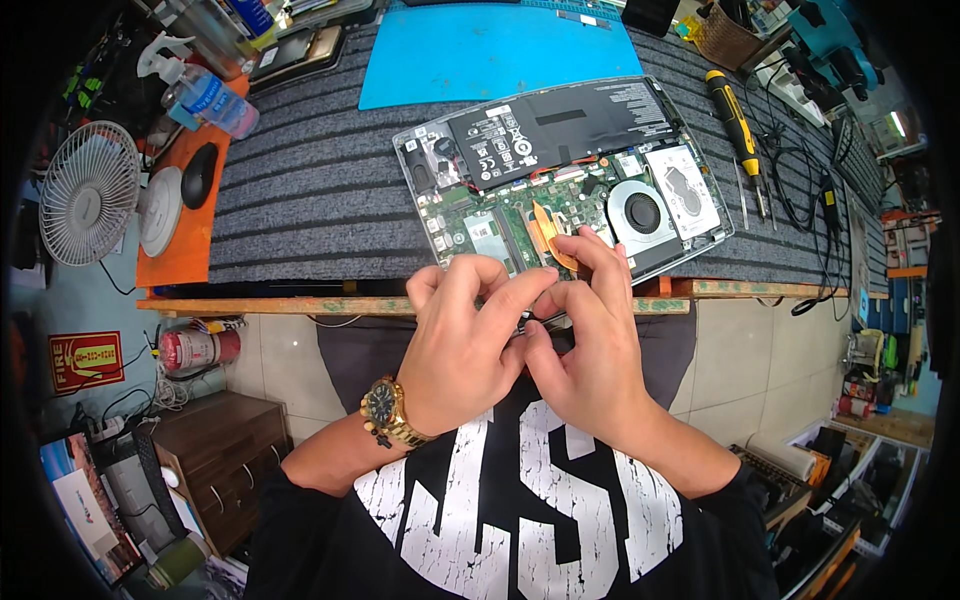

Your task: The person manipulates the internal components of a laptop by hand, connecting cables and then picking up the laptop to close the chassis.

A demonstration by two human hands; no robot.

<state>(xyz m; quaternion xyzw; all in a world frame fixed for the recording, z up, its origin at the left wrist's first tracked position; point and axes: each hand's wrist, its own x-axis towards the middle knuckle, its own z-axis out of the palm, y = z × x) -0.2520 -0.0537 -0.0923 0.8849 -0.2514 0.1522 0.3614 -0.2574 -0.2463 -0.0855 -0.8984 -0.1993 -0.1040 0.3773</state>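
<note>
An opened laptop lies at the table's near edge, its insides facing up. A black battery fills its far side, and a round fan sits right of the green circuit board. A copper-coloured heat pipe runs over the board toward my right fingers. My left hand and my right hand meet just in front of the laptop's near edge, fingers bent and pinched together. Between the fingertips shows a small dark bit, too hidden to name. A gold watch is on my left wrist.
A blue mat lies beyond the laptop on the grey ribbed cloth. To the right are a yellow-black screwdriver, thin tools and black cables. At left stand a white fan, a spray bottle and a black mouse.
</note>
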